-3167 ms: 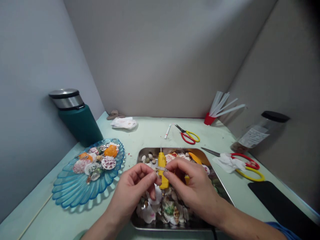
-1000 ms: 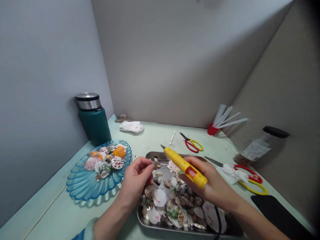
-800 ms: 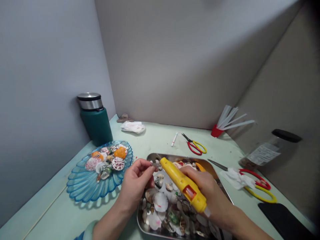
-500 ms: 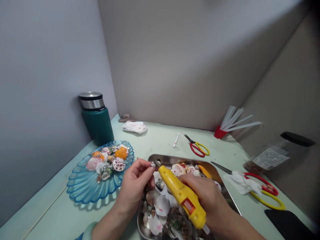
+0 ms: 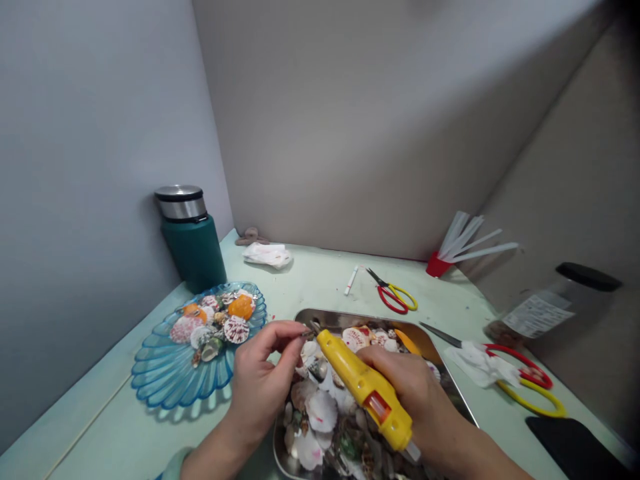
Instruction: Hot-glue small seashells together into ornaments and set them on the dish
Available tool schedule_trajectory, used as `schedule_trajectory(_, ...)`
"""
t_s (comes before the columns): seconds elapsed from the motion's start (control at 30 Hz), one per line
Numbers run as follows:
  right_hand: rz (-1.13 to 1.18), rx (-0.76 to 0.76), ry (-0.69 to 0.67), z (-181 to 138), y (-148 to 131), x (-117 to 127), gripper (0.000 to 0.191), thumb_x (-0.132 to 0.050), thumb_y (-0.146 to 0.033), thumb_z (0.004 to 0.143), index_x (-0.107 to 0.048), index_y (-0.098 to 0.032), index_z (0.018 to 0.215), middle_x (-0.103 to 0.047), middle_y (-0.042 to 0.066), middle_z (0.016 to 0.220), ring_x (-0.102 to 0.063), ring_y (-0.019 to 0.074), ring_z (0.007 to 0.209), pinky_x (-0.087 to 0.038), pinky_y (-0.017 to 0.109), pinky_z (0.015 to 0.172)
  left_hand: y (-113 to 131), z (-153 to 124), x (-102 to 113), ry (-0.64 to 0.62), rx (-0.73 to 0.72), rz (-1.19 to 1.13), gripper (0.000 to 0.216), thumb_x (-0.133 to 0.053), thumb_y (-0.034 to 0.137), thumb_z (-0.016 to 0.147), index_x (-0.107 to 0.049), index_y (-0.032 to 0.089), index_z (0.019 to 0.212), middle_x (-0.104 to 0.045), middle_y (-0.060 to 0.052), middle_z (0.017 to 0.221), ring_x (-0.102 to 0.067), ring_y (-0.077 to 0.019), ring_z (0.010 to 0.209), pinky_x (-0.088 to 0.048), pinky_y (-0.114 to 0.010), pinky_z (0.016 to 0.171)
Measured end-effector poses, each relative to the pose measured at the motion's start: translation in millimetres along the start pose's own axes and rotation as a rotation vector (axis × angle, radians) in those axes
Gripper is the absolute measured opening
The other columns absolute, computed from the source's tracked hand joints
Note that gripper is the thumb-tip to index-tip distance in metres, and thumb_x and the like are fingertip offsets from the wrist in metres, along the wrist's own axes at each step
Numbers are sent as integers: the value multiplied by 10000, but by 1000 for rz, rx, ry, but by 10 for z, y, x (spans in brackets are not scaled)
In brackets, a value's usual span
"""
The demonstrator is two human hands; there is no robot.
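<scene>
My right hand (image 5: 407, 390) is wrapped around a yellow glue gun (image 5: 361, 385), whose metal tip points up and left. The tip meets a tiny shell piece (image 5: 305, 332) that my left hand (image 5: 263, 380) pinches between thumb and fingers. Both hands hover over the left part of a steel tray (image 5: 435, 350) heaped with several seashells (image 5: 320, 410). To the left lies a blue scalloped glass plate (image 5: 155, 380) with several coloured shells at its far end.
A green flask (image 5: 191, 241) stands by the left wall. Red and yellow scissors (image 5: 393, 297), a white stick, a red cup of glue sticks (image 5: 443, 261), a crumpled tissue (image 5: 265, 253), larger scissors on tissue (image 5: 520, 373), a lidded jar (image 5: 555, 303) and a black pad (image 5: 580, 447) surround the tray.
The right hand picked up the glue gun and lowered its tip to the small piece pinched in the left hand. The view shifted leftwards.
</scene>
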State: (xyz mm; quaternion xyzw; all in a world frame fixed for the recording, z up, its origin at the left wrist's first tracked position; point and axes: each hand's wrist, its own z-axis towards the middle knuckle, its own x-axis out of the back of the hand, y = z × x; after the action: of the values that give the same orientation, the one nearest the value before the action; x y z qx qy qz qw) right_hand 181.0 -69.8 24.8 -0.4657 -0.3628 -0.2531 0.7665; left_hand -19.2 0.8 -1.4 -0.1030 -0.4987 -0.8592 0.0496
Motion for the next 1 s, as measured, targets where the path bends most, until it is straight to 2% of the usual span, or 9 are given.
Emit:
schedule_trajectory(0.1,-37,15,3,-4,-3,-7,113,-529,-300,826,-505,-192,850,-589,4,688,-515,150,593,-303,259,543,21,21,12,30,-127,84,120,-579,110,793,-656,195,827,-706,-8,819,-652,-137,774,-511,-223,697)
schedule_trajectory(0.3,-50,70,29,-2,16,-22,139,-528,-329,827,-484,-198,814,-553,-17,647,-478,131,551,-281,249,525,2,27,30,41,-233,141,133,-577,85,799,-647,189,844,-704,-13,844,-654,-132,805,-511,-221,730)
schedule_trajectory(1.0,-86,133,41,-21,-34,-21,161,-532,-346,831,-505,-189,805,-552,-12,633,-474,131,547,-263,253,521,-22,32,42,62,-238,202,121,-585,90,798,-639,193,831,-700,-4,826,-656,-129,776,-514,-225,702)
